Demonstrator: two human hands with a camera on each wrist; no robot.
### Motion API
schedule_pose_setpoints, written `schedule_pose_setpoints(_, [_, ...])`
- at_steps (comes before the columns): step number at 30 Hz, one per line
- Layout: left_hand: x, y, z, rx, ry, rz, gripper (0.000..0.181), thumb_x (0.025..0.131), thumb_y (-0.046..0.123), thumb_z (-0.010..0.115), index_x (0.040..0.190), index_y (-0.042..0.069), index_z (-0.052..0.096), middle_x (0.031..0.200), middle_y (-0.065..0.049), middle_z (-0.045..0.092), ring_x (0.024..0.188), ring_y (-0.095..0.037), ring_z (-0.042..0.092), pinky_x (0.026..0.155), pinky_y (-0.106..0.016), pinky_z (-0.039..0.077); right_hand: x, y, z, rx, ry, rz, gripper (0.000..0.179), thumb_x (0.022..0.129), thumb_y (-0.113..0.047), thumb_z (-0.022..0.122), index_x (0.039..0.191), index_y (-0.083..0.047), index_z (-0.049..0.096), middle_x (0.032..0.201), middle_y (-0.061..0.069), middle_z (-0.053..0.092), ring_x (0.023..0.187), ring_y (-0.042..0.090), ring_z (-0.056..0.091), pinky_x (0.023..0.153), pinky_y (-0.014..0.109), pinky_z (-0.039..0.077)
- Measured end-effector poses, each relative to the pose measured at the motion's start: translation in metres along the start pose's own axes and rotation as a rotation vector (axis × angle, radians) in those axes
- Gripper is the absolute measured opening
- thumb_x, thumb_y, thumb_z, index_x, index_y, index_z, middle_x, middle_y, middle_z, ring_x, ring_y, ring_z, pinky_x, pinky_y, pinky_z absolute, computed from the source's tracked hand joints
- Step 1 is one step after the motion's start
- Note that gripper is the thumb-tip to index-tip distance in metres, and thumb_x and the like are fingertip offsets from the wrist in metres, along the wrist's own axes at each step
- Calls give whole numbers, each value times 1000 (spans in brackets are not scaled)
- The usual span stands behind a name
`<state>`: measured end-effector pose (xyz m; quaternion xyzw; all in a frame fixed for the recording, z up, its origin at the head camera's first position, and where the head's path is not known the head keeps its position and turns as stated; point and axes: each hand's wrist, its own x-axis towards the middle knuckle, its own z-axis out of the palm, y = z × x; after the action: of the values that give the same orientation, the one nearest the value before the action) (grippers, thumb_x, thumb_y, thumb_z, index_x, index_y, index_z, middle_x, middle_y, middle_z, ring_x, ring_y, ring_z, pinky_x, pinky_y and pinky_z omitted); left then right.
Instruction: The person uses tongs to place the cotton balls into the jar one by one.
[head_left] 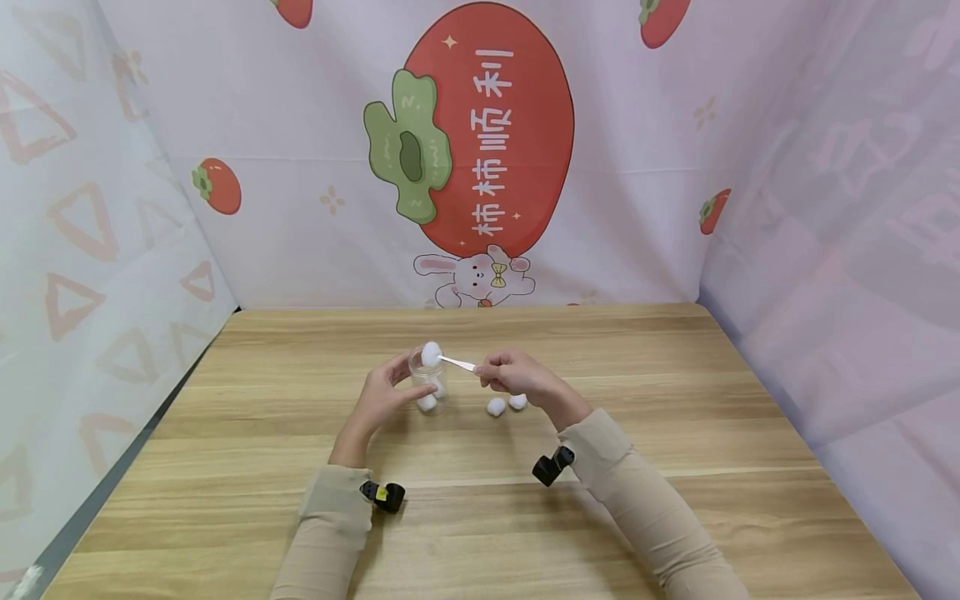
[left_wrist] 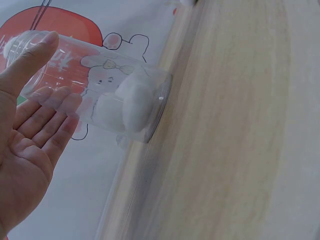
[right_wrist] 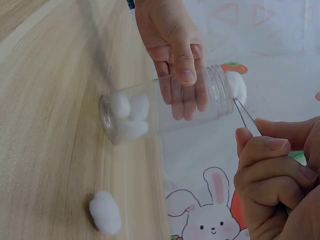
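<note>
A clear, colourless, cylindrical jar with a threaded neck (right_wrist: 159, 111) stands upright on the pale wood-grained table (head_left: 450, 517), lidless. Three white, fluffy, oval cotton balls (right_wrist: 132, 129) lie clustered at its bottom; the wall blurs them a little, so another could be hidden behind. The upper part of the jar holds only air.

The left hand (head_left: 384, 396), at the jar's nine o'clock in the head view, has its thumb on one side of the wall and its fingers along the other — a light grip just below the neck.

From three o'clock comes the right hand (head_left: 517, 372), its fingers curled closely round a pair of slim, silvery metal tweezers (head_left: 459, 364). The tips point to nine o'clock and hold one white, fluffy cotton ball (head_left: 431, 353) at the jar's mouth; whether it touches the rim I cannot tell.

Two more loose white cotton balls (head_left: 496, 407) rest on the table between three and four o'clock from the jar, near each other — below the right hand in the head view. At twelve o'clock, beyond the table, hangs a white cloth backdrop printed with a large red persimmon (head_left: 517, 125).
</note>
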<state>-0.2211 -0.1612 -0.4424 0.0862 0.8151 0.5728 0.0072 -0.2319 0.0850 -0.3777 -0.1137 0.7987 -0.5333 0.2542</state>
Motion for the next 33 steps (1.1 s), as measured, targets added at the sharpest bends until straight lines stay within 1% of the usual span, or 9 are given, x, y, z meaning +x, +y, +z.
schedule_pose_setpoints(6, [0, 0, 0, 4, 3, 13, 71, 77, 20, 81, 139, 6, 49, 141, -17, 55, 132, -35, 52, 115, -45, 42, 0, -1, 0, -7, -8, 5, 28, 98, -17, 51, 73, -5, 56, 53, -7, 38, 47, 5, 25, 42, 16, 18])
schedule_pose_setpoints(12, [1, -1, -1, 0, -11, 31, 71, 78, 23, 81, 140, 8, 49, 139, -15, 58, 132, -34, 52, 116, -46, 42, -1, -1, -1, -11, -9, 18, 28, 99, -19, 51, 75, -5, 56, 54, -7, 39, 46, 4, 24, 42, 16, 18])
schedule_pose_setpoints(18, [0, -2, -1, -4, -13, 28, 73, 78, 23, 81, 141, 7, 48, 139, -16, 58, 132, -35, 52, 116, -46, 42, -1, -2, -1, -20, -11, 19, 28, 99, -20, 51, 74, -6, 56, 54, -7, 39, 46, 5, 24, 42, 17, 18])
schedule_pose_setpoints(24, [-1, -1, -1, -5, -16, 33, 71, 78, 22, 80, 140, 8, 49, 138, -15, 58, 133, -34, 52, 116, -46, 42, -4, -2, -1, -27, -12, 13, 28, 99, -20, 51, 77, -4, 57, 54, -6, 39, 46, 5, 24, 42, 17, 18])
schedule_pose_setpoints(29, [-3, 1, 0, -5, -19, 31, 70, 79, 19, 79, 141, 7, 48, 139, -16, 57, 133, -35, 52, 116, -47, 42, -7, -2, -3, -23, -5, 16, 27, 99, -21, 50, 79, -4, 57, 56, -6, 39, 47, 5, 23, 43, 17, 19])
schedule_pose_setpoints(33, [-3, 1, -1, -6, -19, 25, 72, 79, 20, 80, 141, 7, 47, 140, -15, 57, 133, -35, 51, 116, -47, 41, -9, 0, -7, -22, 1, 16, 28, 99, -21, 50, 80, -2, 57, 56, -6, 39, 47, 5, 22, 43, 17, 19])
